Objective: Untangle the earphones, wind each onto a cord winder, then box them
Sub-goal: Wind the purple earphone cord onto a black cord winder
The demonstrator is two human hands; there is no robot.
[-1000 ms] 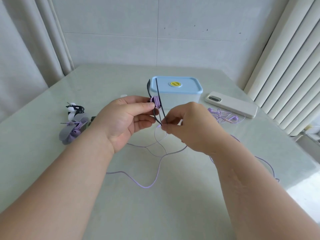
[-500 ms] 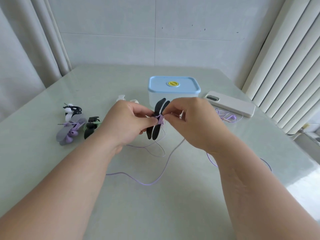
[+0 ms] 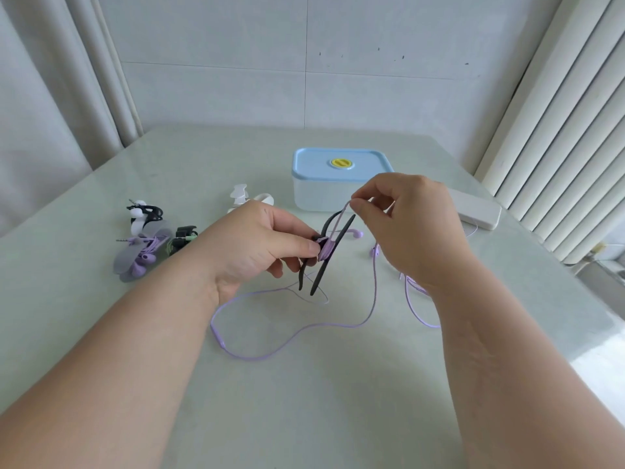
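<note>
Cord (image 3: 374,289) pinched by right fingers (image 3: 368,211), above winder (image 3: 320,277).

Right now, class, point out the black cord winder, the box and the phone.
black cord winder (image 3: 322,275), head view, on its lower right wing.
box (image 3: 314,162), head view, on the blue lid beside the yellow knob.
phone (image 3: 477,211), head view, on its white back.

Tiled wall (image 3: 304,62), curtains (image 3: 50,96), pale table (image 3: 304,401).
</note>
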